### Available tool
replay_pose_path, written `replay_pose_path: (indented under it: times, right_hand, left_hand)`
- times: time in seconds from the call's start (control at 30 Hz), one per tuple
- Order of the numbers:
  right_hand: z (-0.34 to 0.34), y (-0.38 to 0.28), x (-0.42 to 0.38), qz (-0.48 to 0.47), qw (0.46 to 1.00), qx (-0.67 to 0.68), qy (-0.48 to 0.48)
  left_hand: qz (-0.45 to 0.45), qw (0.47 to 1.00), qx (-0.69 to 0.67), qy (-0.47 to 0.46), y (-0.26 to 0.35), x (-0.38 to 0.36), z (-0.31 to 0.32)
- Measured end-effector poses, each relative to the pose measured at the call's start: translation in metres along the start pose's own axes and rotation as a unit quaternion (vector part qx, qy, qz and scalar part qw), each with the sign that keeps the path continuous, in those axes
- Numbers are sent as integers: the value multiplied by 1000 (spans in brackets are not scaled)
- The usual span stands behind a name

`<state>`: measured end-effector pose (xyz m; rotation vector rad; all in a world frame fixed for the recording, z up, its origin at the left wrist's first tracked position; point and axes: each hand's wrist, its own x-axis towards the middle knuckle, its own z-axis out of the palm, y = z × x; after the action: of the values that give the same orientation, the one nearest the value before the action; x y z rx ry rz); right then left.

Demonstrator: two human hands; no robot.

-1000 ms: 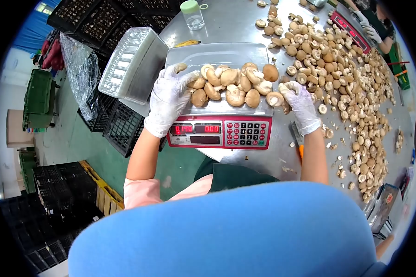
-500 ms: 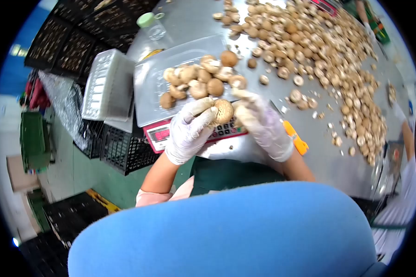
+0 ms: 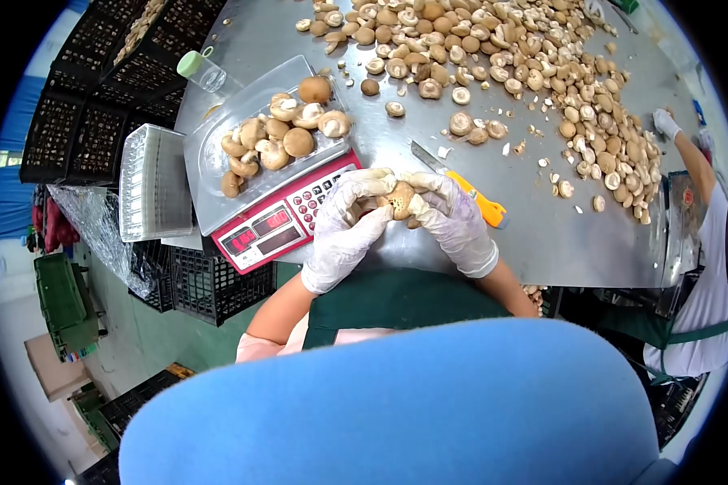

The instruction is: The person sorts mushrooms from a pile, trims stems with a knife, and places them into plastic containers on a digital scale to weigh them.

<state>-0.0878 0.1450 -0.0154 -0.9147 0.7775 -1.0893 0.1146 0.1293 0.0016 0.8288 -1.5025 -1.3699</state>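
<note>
Between my two white-gloved hands is a brown-capped mushroom (image 3: 399, 200), held close in front of the green apron. My left hand (image 3: 344, 226) pinches its left side with thumb and fingers. My right hand (image 3: 455, 222) is closed on its right side, and the fingertips partly cover the cap. Just left of my hands stands a red and white digital scale (image 3: 279, 217) with lit red digits. On it sits a clear plastic tray (image 3: 206, 182) with several mushrooms (image 3: 273, 153) inside. An orange-handled utility knife (image 3: 481, 202) lies beside my right hand, its blade pointing up-left.
A large mushroom pile (image 3: 493, 48) spreads over the metal table (image 3: 534, 234), with trimmed bits nearby. Stacked clear trays (image 3: 150, 182), a green-capped bottle (image 3: 204, 71) and black crates (image 3: 89, 105) are at the left. A co-worker's gloved hand (image 3: 667, 124) reaches in at right.
The view has turned and shifted, bringing more of the scale and knife into sight. My right hand has closed in on the mushroom, which my left hand still holds.
</note>
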Motion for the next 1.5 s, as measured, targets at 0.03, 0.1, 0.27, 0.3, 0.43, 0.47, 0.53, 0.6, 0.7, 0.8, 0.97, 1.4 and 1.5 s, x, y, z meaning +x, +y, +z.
replay_pose_path:
  times: [0.03, 0.1, 0.27, 0.3, 0.43, 0.47, 0.53, 0.6, 0.7, 0.8, 0.97, 1.4, 1.5]
  right_hand:
    - [-3, 4, -2, -18, 1000, 5, 7]
    - [-9, 11, -6, -37, 999, -15, 9]
    - [-15, 15, -14, -59, 994, -90, 35]
    - [-15, 15, -16, -75, 994, -76, 38]
    - [-23, 18, -20, -80, 994, -59, 41]
    - [-24, 18, -21, -80, 994, -59, 43]
    - [-27, 18, -22, -67, 995, -48, 48]
    - [-27, 17, -22, -65, 996, -27, 49]
    - [-24, 9, -21, -45, 997, 1, 58]
    - [-22, 13, -16, -82, 988, -100, 80]
    - [-22, 4, -16, -201, 886, -406, 101]
    - [-27, 12, -13, -233, 863, -433, 114]
    - [-23, 9, -13, -226, 852, -456, 120]
  left_hand:
    - [-20, 1000, -22, 7, -3, 0, 3]
    - [-32, 999, -32, 19, -6, 1, 10]
    - [-41, 998, -48, 21, -12, 3, 20]
    - [-41, 998, -42, 14, -12, 5, 21]
    - [-61, 997, -40, 10, -12, 6, 24]
    - [-62, 997, -40, 8, -12, 7, 23]
    - [-22, 998, 50, -29, -10, 8, 21]
    - [-93, 995, -35, -20, 0, 8, 32]
    - [-189, 972, -139, -32, -6, 9, 33]
    - [-206, 968, -139, -30, -21, 4, 32]
    - [-5, 965, 260, -35, -22, 3, 28]
    - [3, 957, 288, -31, -19, 3, 32]
    - [21, 957, 288, -23, -21, 2, 30]
